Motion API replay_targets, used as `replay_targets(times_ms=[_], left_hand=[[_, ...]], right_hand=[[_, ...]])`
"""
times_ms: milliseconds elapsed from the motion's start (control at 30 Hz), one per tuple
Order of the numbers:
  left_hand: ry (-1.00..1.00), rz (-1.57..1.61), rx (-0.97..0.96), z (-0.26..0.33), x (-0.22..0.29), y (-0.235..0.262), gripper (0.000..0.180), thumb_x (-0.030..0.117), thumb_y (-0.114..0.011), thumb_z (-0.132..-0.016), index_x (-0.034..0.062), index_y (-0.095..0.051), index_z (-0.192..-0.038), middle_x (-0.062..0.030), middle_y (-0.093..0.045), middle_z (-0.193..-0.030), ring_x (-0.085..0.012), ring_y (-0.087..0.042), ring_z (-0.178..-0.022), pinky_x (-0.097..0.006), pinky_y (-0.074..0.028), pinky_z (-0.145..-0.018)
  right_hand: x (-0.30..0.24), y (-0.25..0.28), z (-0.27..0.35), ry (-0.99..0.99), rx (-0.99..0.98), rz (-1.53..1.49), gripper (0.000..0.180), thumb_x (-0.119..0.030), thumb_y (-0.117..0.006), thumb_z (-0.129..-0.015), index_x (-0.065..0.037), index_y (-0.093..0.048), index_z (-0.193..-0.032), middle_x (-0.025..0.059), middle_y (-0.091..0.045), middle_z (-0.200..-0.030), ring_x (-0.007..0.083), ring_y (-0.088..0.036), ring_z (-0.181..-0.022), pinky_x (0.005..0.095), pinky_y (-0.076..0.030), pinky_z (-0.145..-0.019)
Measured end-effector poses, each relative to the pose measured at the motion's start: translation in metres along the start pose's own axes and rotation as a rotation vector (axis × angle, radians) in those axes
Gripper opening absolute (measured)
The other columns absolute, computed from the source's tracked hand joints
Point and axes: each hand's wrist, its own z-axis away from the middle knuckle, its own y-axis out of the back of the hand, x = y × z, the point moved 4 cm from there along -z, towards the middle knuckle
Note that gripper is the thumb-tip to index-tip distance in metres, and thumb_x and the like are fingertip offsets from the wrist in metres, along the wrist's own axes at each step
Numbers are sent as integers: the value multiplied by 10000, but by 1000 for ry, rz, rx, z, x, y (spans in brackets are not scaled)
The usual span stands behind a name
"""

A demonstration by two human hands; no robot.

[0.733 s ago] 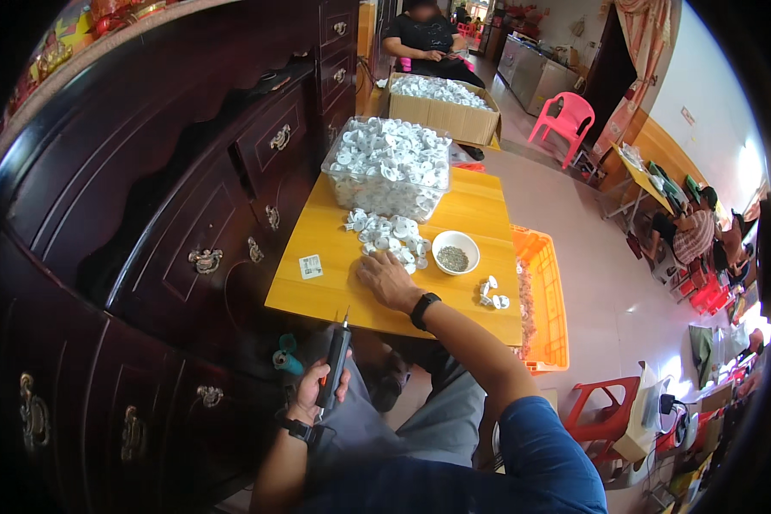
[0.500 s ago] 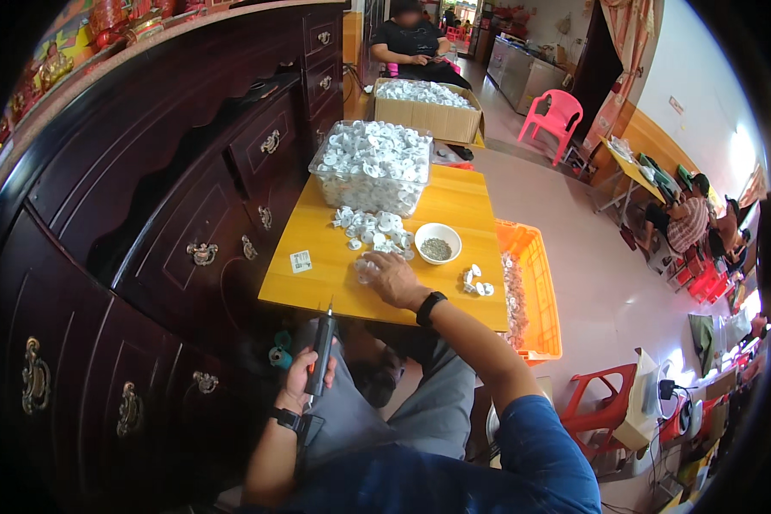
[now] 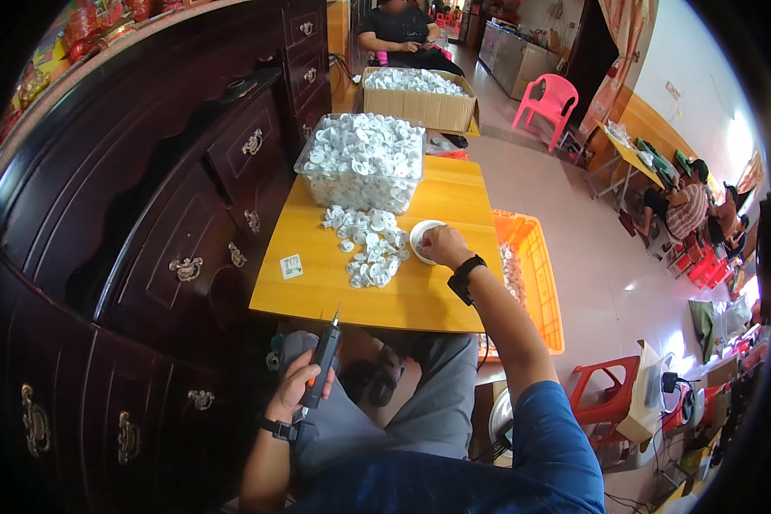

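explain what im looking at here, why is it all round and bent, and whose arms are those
The picture comes from a wide fisheye camera worn on a person's head, looking down, so straight edges curve near the rim. The two forearms rising from the bottom are that person's own. The left hand holds a dark pen-shaped electric screwdriver over the lap. The right hand, with a black wristband, reaches into a small white bowl on a yellow wooden table. Beside the bowl lies a loose pile of small white parts, and behind it a clear tub full of them. Other people sit farther back.

Bright daylight, heavy fisheye edge distortion
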Motion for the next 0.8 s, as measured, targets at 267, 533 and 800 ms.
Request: replay_targets(times_ms=[267,533,800], left_hand=[[-16,53,-1,-3,2,3,410,257,-507,-922,25,-511,-1260,-98,-606,-882,-168,-598,-673,-298,-523,-618],[22,85,-89,-14,-5,-10,355,259,-509,-929,44,-507,-1212,-87,-598,-906,-161,-600,-705,-302,-526,-641],[16,98,-117,-17,-8,-13,318,245,-505,-931,53,-507,-1184,-88,-598,-903,-169,-604,-710,-303,-529,-647]], right_hand=[[-7,-7,-11,-65,-93,164,200,-270,-625,-848,-144,-752,-936,131,-728,-950,318,-700,-889,428,-557,-755],[0,-15,-8,-41,-114,166,275,-292,-584,-874,-85,-739,-968,162,-724,-987,328,-702,-913,448,-556,-781],[-3,-18,-15,-97,-112,70,320,-300,-550,-882,-64,-736,-993,204,-714,-1011,348,-698,-932,445,-553,-801]])
